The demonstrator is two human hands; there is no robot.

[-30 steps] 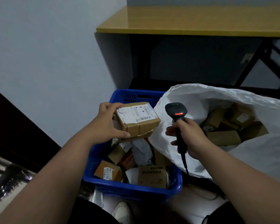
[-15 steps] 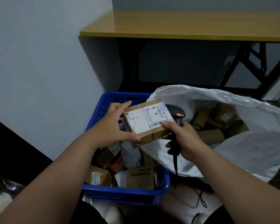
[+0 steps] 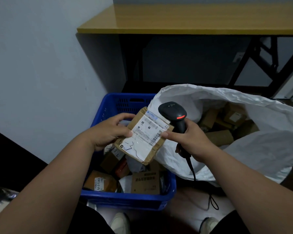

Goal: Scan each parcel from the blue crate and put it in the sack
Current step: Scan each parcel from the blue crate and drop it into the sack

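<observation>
- Two hands share one parcel (image 3: 143, 135) just now, and I hold it above the blue crate (image 3: 125, 198), label side up, so the barcode at the label's right end faces me and can be read.
- My left hand (image 3: 108, 134) grips the parcel's left edge, thumb on top of the label and fingers curled behind the box; that carries the weight and lets me tilt it.
- My right hand (image 3: 188, 139) is wrapped round the handle of the scanner (image 3: 174, 115), and its thumb reaches over to press on the parcel's right edge beside the barcode, which steadies the box.
- With the scanner upright, its head sits just behind the parcel's far corner and its red light shows; I judge the head is not yet aimed at the barcode, so the scan seems to be the step in hand.
- I keep the white sack (image 3: 243, 149) open at my right, touching the crate, so a scanned box needs only a short move across; several brown boxes already lie inside.
- More parcels remain in the crate beneath the one I hold, so much of the task is left.
- Its cord hangs down past the sack to the floor.
</observation>
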